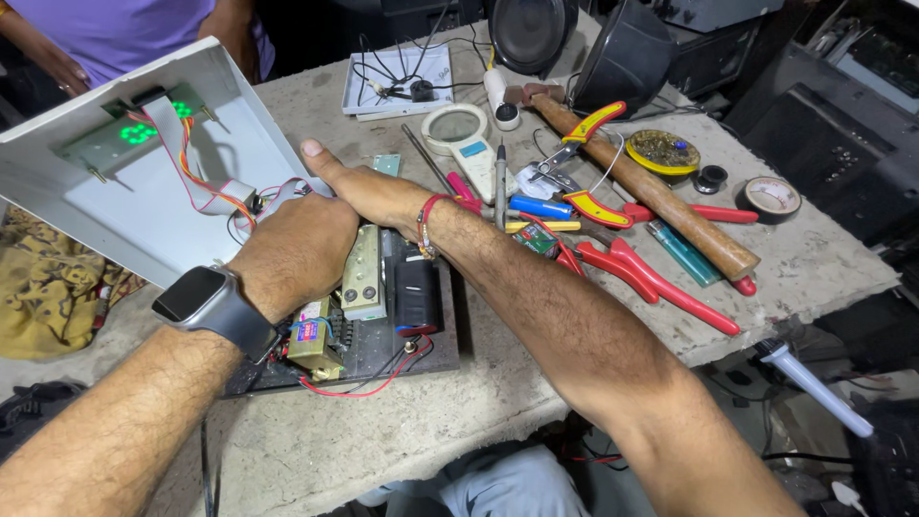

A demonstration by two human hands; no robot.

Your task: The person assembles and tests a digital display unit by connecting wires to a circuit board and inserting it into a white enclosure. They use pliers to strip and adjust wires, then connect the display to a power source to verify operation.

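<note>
A white metal cover (144, 206) is tilted up at the left, its inside facing me, with a small green display board (144, 129) and a ribbon of coloured wires (196, 182) running down from it. My left hand (297, 249), with a watch on the wrist, is closed at the cover's lower edge where the wires end. My right hand (359, 187) reaches across over it, thumb up against the cover's edge; its fingers are hidden. Below both hands lies an open black base (436, 345) with a small transformer (316, 345), a relay block (364, 273) and a black capacitor (416, 292).
On the concrete table (459, 412): red-handled pliers (661, 278), yellow-handled cutters (584, 158), a wooden hammer handle (651, 191), a magnifier (458, 126), a tape roll (771, 198), a solder tin (662, 151), a lighter (684, 254). A person in purple (124, 24) stands at the far left.
</note>
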